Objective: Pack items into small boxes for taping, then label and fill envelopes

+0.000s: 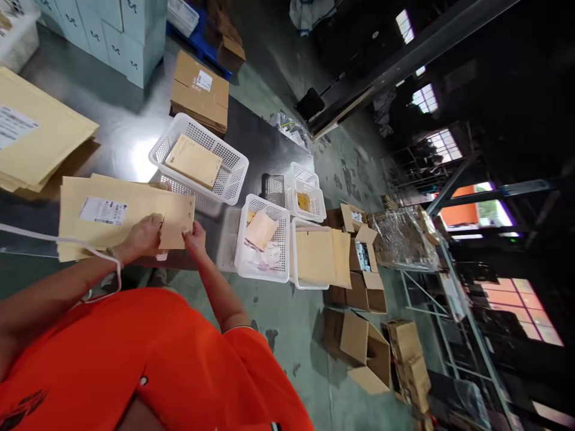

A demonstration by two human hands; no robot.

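A labelled kraft envelope (74, 209) lies on top of others at the table's front edge. At its right end is a smaller, plain tan piece like a flat packet or flap (178, 215); I cannot tell whether it sits inside the envelope or is part of it. My left hand (146, 234) has its fingers closed over the envelope near where the two meet. With thumb and fingers, my right hand (194, 237) pinches the tan piece at its lower right corner. Just beyond them, a white perforated basket (233, 185) holds flat tan packets (193, 160).
More envelopes (40, 131) are stacked at left. Flattened cardboard (202, 90) and pale blue boxes (99, 36) stand behind. On the right are a white basket of packets (283, 263), a basket of envelopes (314, 257) and open cartons (368, 347). A white cable (36, 232) crosses my left wrist.
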